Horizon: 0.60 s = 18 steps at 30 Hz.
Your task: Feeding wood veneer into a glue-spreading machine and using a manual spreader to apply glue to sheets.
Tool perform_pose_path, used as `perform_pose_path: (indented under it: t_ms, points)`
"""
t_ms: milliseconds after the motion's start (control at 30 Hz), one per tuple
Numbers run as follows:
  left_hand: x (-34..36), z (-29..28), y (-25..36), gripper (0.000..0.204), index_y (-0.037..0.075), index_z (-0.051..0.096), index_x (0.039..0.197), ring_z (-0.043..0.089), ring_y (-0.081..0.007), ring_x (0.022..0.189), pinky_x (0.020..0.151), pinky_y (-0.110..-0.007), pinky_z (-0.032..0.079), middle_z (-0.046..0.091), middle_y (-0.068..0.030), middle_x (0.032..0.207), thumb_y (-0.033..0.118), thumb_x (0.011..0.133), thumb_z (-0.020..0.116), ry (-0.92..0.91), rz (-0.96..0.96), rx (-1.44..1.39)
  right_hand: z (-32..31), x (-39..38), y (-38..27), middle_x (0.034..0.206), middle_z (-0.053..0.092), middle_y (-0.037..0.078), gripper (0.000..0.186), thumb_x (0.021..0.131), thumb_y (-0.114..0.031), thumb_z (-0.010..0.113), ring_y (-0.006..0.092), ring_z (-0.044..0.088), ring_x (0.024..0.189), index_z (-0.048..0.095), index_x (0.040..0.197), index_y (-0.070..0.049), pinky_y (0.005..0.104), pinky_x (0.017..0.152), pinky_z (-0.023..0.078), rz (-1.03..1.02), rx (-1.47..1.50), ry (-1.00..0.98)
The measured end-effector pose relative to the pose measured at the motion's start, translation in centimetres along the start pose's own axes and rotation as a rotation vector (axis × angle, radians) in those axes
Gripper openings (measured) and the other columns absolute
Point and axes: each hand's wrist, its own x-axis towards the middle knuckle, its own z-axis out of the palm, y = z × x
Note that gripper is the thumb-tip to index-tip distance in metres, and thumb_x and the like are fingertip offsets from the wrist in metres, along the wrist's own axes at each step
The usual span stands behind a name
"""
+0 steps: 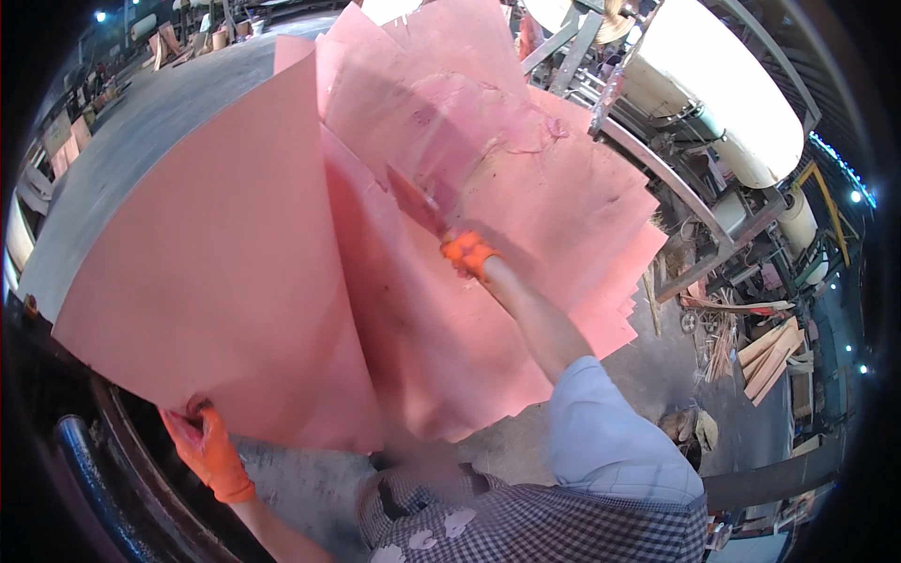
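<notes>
1. The left hand, in an orange glove, is closed on the lower-left edge of a lifted pink sheet, pinching it between thumb and fingers.
2. That sheet rises up and away from the left hand, its far edge curling over to the right, beside the fanned stack of pink sheets.
3. The right hand, also in orange, is wrapped around the near end of a flat, broad-bladed tool over the middle of the stack. The blade points up and left from the fist; blur makes it hard to tell whether its edge touches the surface.
4. Beyond the right hand, glossy pink smears coat the upper sheets.
5. The lifted sheet screens the left part of the stack, and the right forearm crosses in front of its lower right part.
6. To the right, a metal frame stands close to the stack's edge, with a large white cylinder behind it.
7. Wooden strips lie in a loose pile farther right.
8. A checked apron fills the bottom edge.
</notes>
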Motion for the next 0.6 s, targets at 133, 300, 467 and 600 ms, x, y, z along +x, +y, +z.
perform_pose_path:
  t_ms: [133,300,467,600]
  points:
    - [0.2,1.5,1.0,0.043,-0.003,0.047,0.134,0.053,-0.0159,0.107,0.093,-0.027,0.042,0.057,-0.0076,0.12,0.0,0.092,0.055,-0.056,-0.014,0.085,-4.7,-1.0,-0.3,0.079,0.067,0.018,0.05,0.089,-0.05,0.05,0.0346,0.069,0.077,0.057,0.119,-0.011,0.0472,0.074,0.055,-0.03,-0.435,0.621]
    - [0.1,2.0,0.0,0.04,-0.003,0.051,0.131,0.054,-0.0158,0.107,0.095,-0.028,0.042,0.06,-0.0067,0.118,0.002,0.092,0.057,-0.029,-0.077,0.07,-10.4,-2.5,-4.3,0.095,0.069,0.02,0.042,0.093,-0.04,0.049,0.0385,0.068,0.09,0.052,0.127,-0.015,0.0471,0.078,0.054,-0.009,-0.105,0.734]
    - [0.8,2.9,-0.7,0.039,-0.002,0.052,0.131,0.055,-0.0158,0.107,0.094,-0.028,0.042,0.06,-0.0061,0.118,0.003,0.092,0.057,-0.134,-0.05,0.034,-4.7,5.3,9.6,0.086,0.065,0.01,0.051,0.089,-0.023,0.046,0.0275,0.065,0.077,0.046,0.137,-0.007,0.0442,0.061,0.05,-0.482,-0.552,0.828]
    - [1.0,2.2,-0.9,0.036,0.0,0.054,0.128,0.056,-0.0153,0.106,0.092,-0.027,0.042,0.06,-0.0051,0.117,0.007,0.093,0.058,-0.003,-0.121,0.121,3.0,0.8,8.1,0.087,0.063,0.009,0.045,0.089,-0.02,0.045,0.0274,0.063,0.076,0.052,0.131,-0.008,0.045,0.06,0.048,-0.374,-0.903,0.587]
